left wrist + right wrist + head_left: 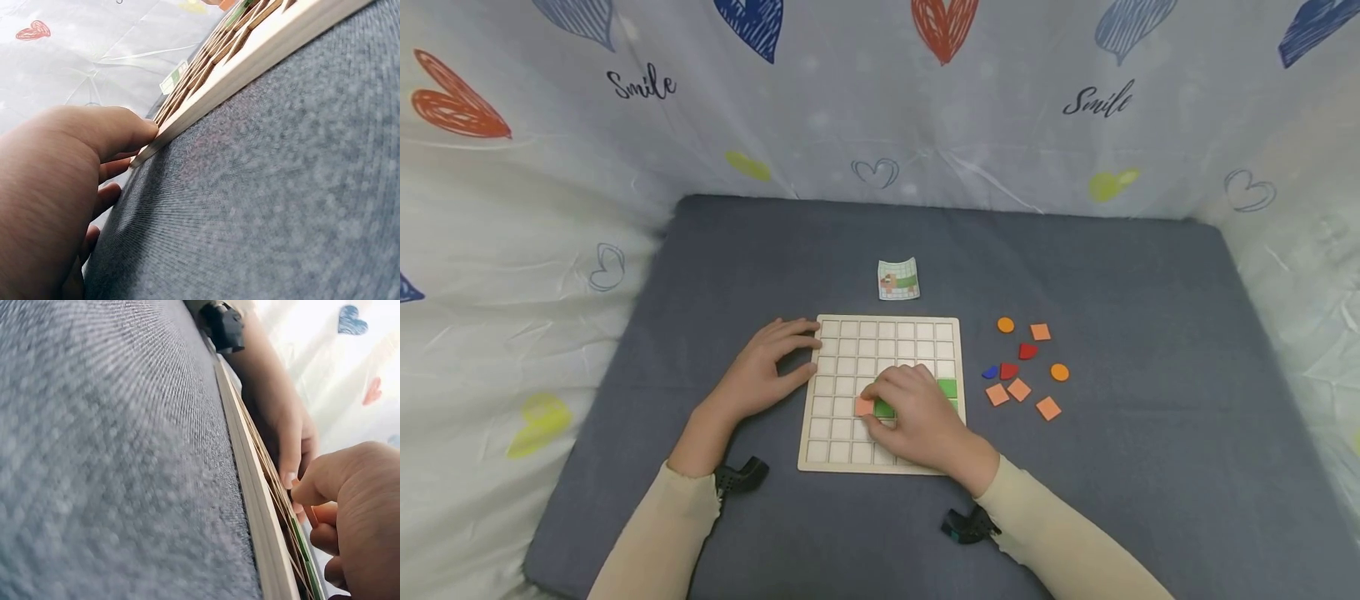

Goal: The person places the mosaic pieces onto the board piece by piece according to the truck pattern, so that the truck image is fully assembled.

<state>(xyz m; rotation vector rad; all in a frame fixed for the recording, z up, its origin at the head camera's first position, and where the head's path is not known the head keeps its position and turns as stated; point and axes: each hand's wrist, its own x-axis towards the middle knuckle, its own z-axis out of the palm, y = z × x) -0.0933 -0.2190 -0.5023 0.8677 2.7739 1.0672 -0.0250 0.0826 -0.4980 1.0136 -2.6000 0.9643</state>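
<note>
A wooden grid board [842,468] lies flat in front of me. My left hand [760,372] is at its left side, its fingers spread and fingertips touching the rim; the left wrist view shows the thumb [134,130] against the board's edge. Over the lower middle of the grid, my right hand [917,421] pinches a salmon-orange square tile [864,407] between thumb and fingers. In the right wrist view this tile [310,515] stands tilted at the fingertips. Green square tiles [948,388] sit in the grid, partly hidden under the right hand.
Right of the board lie loose pieces: several salmon squares [1048,408], two orange discs [1059,372], two red pieces [1027,351] and a blue piece [990,372]. Behind the board is a small picture card [898,279]. A dark grey cloth [760,250] covers the table; a printed curtain [820,108] hangs behind.
</note>
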